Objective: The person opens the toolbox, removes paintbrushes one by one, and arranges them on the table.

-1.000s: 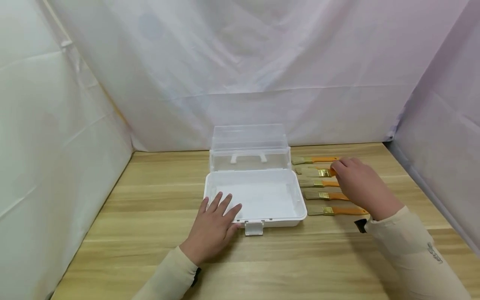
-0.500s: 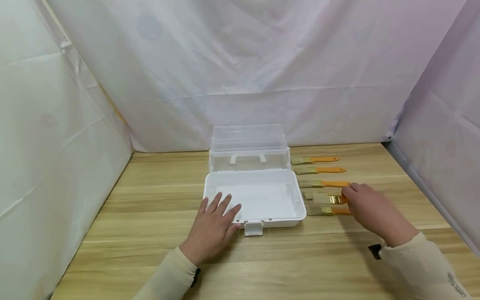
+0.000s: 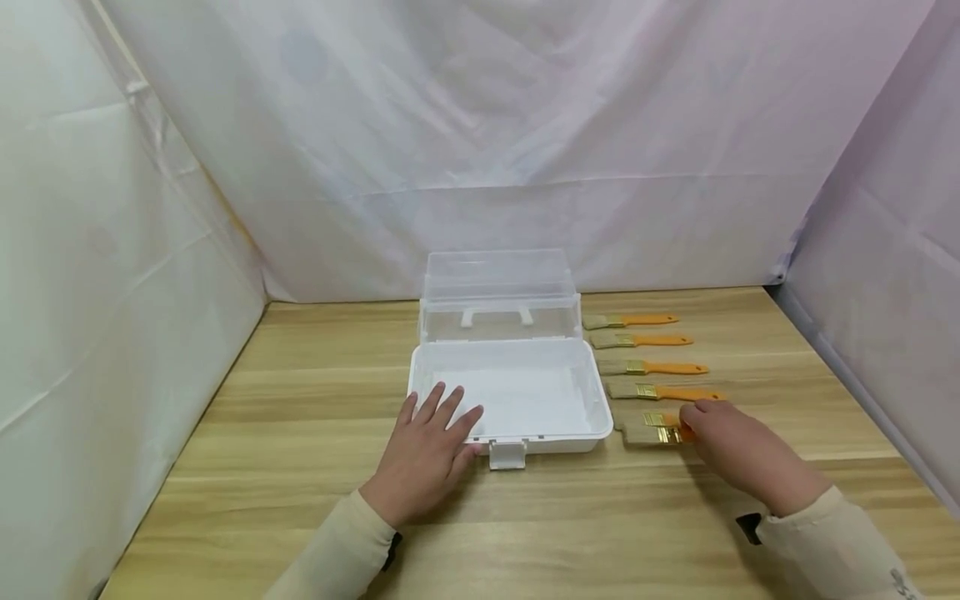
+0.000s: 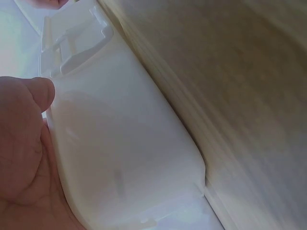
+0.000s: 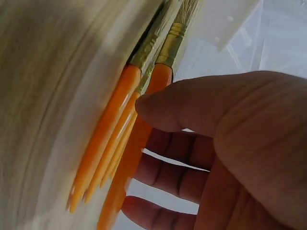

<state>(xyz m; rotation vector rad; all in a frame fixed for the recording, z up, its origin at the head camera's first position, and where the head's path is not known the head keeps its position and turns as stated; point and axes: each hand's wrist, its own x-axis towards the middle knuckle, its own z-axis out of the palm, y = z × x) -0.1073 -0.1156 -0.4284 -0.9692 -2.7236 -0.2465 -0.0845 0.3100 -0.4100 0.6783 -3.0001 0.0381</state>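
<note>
My right hand (image 3: 742,446) pinches the orange handle of a flat paintbrush (image 3: 645,435), its pale bristles facing left. That brush is at the nearest paintbrush (image 3: 654,418) of a row on the table and partly covers it. In the right wrist view, thumb and fingers lie along the held paintbrush's handle (image 5: 129,148), with other orange handles beside it. My left hand (image 3: 423,454) rests with spread fingers over the front left rim of a white plastic box (image 3: 510,438). In the left wrist view, the thumb lies at the rim of the box's white wall (image 4: 115,129).
Several other paintbrushes (image 3: 678,368) lie parallel to the right of the box, bristles towards it. The box's clear lid (image 3: 498,275) stands raised at the back, and a latch (image 3: 507,455) hangs in front. White cloth (image 3: 480,125) encloses the wooden table (image 3: 315,367).
My right hand has moved nearer along the row with the paintbrush in it, from the second brush from the back, past the fourth, to the nearest. The left hand has stayed on the box.
</note>
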